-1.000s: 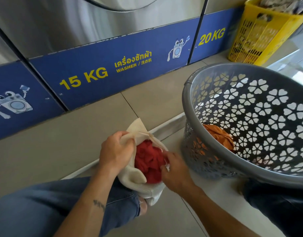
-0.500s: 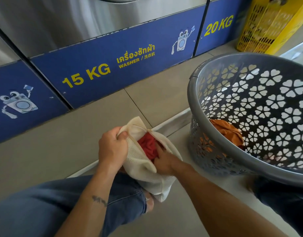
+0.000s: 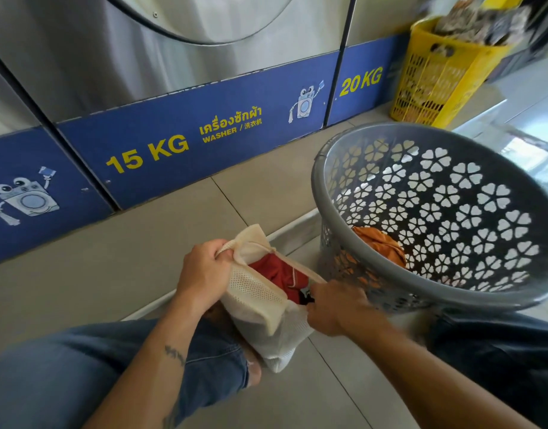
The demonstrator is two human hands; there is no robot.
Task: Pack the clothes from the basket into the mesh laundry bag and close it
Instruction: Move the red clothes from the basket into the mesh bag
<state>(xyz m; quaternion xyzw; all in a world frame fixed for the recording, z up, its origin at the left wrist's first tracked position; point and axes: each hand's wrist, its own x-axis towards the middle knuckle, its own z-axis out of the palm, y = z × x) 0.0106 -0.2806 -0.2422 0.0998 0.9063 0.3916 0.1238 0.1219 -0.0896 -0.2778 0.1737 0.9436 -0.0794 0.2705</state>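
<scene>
Two hands, both on one bag. One cream mesh laundry bag sits low centre, resting against a knee in blue jeans, with its mouth pulled open.

Left hand, at 9 o'clock of the bag mouth: fingers are curled tight around the bunched hem and drawstring corner. Right hand, at 4 o'clock of the mouth: fingers are closed on the opposite hem edge, slightly blurred.

One red garment lies inside the bag, showing through the open mouth between the two hands.

One grey round plastic basket with flower-shaped cut-outs stands at 3 o'clock of the bag, just beside the right hand. It is tilted, with its opening towards the camera. One orange garment lies at its bottom.

One yellow slatted plastic basket stands at 1 o'clock, well apart, with patterned cloth heaped on top.

From 9 through 12 o'clock run steel washer fronts with three blue base panels. There are two weight labels, "15 KG" and "20 KG", and two cartoon washer figures. The floor is beige tile.
</scene>
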